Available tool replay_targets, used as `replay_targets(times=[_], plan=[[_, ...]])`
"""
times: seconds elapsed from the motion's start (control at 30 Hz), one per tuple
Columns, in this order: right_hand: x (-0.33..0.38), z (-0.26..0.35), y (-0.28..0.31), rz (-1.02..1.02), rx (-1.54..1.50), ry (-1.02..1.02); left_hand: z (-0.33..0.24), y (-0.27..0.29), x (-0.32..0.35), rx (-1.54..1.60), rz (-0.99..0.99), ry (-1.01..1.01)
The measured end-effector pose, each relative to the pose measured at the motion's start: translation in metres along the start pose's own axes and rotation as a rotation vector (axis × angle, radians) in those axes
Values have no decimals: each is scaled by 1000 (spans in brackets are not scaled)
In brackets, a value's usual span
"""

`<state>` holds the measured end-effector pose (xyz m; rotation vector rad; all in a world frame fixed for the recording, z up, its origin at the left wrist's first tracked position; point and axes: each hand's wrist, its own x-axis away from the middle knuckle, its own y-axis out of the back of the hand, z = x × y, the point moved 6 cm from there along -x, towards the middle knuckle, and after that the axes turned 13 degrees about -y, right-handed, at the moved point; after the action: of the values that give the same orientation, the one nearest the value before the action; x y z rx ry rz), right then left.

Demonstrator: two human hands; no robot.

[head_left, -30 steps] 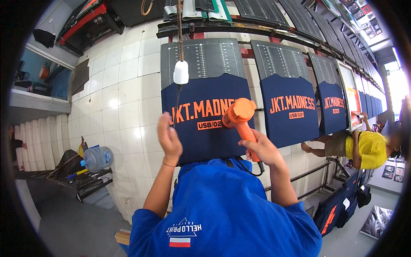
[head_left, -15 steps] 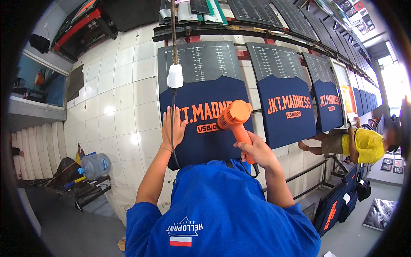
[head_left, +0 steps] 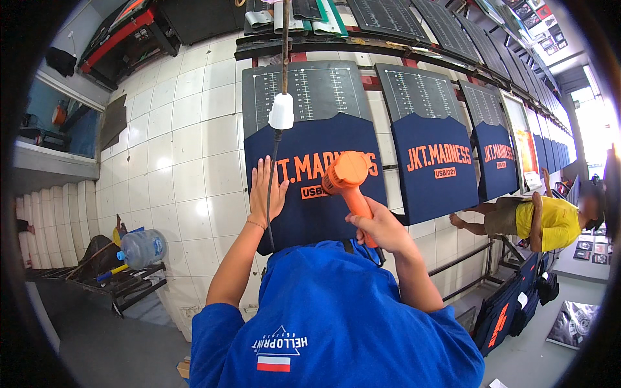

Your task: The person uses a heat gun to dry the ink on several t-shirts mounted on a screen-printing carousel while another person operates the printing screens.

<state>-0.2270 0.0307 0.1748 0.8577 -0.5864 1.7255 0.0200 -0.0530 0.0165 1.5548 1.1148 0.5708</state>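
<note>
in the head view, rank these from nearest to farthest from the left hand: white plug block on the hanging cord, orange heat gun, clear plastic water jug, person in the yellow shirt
1. Orange heat gun: just right of the left hand, which lies flat on the navy shirt.
2. White plug block: above the hand; nearly a tie with the gun.
3. Clear plastic water jug: lower left, on a rack.
4. Person in the yellow shirt: far right.

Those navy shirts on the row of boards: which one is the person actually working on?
The nearest navy shirt, at the row's left end. The left hand lies flat on it and the right hand aims an orange heat gun at its print; the other shirts go untouched.
</note>
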Motion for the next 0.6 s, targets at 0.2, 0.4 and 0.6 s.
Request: replay_targets(times=[0.2,0.4,0.6], plan=[[-6,-3,-4,28,-3,12,-10,2,14,34,-3,-22],[-8,1,-12,66,42,9,-20,6,40,62,-11,-30],[-10,2,-19,89,78,4,-32,12,57,68,-2,-63]])
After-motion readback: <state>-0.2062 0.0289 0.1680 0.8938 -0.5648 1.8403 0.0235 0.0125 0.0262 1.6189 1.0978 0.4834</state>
